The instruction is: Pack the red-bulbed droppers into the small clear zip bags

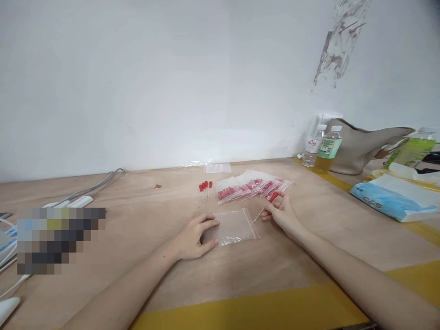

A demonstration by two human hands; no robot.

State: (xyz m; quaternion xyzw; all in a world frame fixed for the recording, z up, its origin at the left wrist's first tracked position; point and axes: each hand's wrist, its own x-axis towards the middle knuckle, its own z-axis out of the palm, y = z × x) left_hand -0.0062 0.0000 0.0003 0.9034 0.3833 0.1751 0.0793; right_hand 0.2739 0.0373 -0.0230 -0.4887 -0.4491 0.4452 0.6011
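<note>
Right hand (pixel 280 211) pinches a pin (pixel 273 197), its shaft slanting to 8 o'clock toward the bag (pixel 237 227), which the left hand (pixel 195 236) grips.

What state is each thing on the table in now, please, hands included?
Left hand: gripping the clear bag's edge.
Clear bag: flat on the table, apparently empty.
Right hand: pinching one red-headed pin.
Red-headed pin: held, tilted.
Loose pins: lying together, untouched.
Filled bags: lying in an overlapping row.
Bottles: upright, capped.
</note>
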